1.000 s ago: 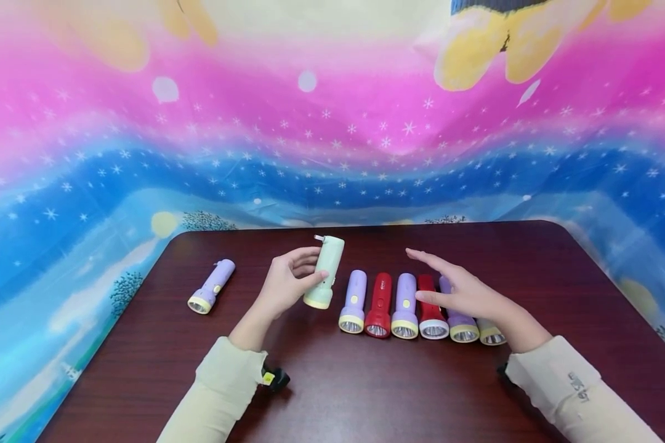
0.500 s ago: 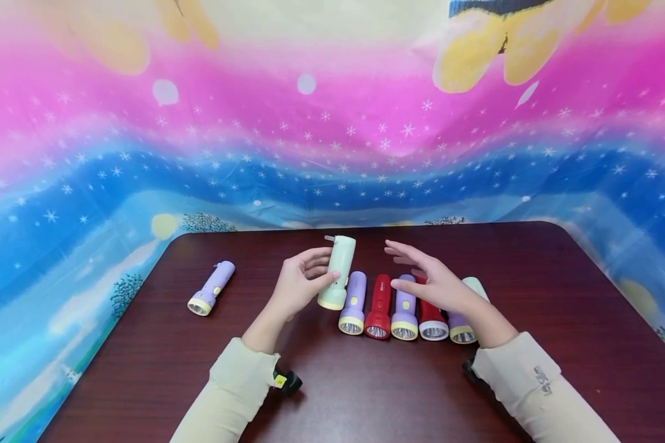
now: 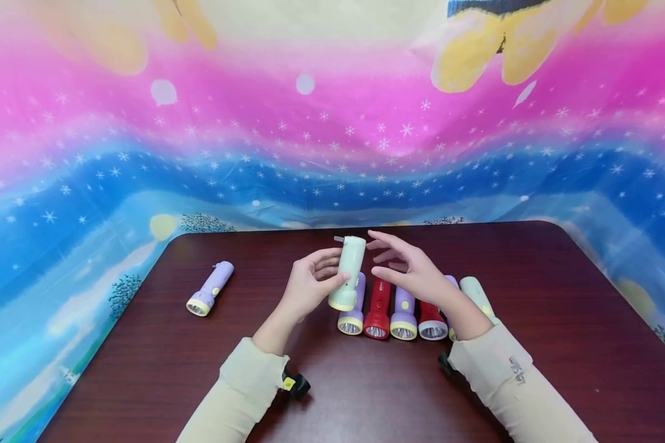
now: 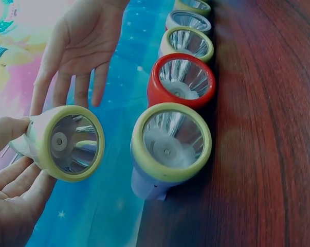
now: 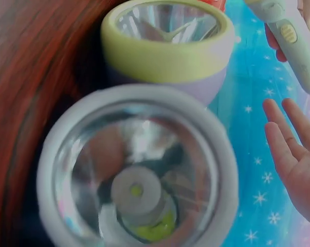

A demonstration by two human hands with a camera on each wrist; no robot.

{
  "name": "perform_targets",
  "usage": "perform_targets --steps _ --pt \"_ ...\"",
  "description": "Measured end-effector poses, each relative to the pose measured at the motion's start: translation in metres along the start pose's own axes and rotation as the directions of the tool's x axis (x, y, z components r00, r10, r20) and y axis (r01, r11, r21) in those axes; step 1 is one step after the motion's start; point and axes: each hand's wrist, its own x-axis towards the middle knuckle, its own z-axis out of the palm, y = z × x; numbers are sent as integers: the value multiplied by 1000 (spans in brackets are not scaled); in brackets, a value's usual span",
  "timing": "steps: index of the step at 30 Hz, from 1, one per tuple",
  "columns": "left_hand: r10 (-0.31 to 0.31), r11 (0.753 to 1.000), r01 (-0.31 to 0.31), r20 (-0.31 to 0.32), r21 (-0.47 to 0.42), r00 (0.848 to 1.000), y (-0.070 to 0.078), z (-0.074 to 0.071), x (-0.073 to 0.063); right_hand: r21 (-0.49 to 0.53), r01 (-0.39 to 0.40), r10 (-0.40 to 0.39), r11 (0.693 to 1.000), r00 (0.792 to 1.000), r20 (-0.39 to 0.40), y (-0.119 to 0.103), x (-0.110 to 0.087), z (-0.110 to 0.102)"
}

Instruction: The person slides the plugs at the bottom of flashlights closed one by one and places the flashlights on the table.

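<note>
My left hand [image 3: 306, 284] grips a light green flashlight [image 3: 351, 261] with a yellow rim, its thumb on the near side. The flashlight is held up off the table, lens end down, with a small clear tab sticking out at its top. My right hand [image 3: 412, 267] is just right of it, fingers extended and slightly bent, with a gap to the flashlight in the right wrist view. Behind and below the hands lie a purple flashlight [image 3: 350, 325], a red flashlight [image 3: 377, 317], another purple flashlight [image 3: 404, 320] and a red flashlight with a white rim [image 3: 433, 328].
The row continues right with a purple flashlight [image 3: 451, 282], mostly hidden by my right arm, and a pale green flashlight [image 3: 474, 291]. A lone purple flashlight [image 3: 210, 289] lies at the left of the dark wooden table [image 3: 144, 369]. A patterned cloth [image 3: 332, 123] hangs behind.
My left hand has carried the green flashlight rightward, in front of the row's first purple one. The right hand has moved left toward it, uncovering the pale green flashlight at the row's end.
</note>
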Motion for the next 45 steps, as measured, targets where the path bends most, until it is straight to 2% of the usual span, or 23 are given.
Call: perform_targets --steps 13,20,32,45 --pt "26 999 -25 26 -41 999 2 15 6 14 22 -21 1000 996 -82 -3 11 7" --pt "43 998 -42 17 -53 999 3 17 7 32 44 -40 999 993 -107 -6 18 9" --pt "43 998 -42 27 -51 999 3 15 6 65 49 -44 997 996 -77 -7 22 9" --pt "46 999 -45 34 -30 998 -1 14 4 53 64 -60 997 996 -65 -5 23 11"
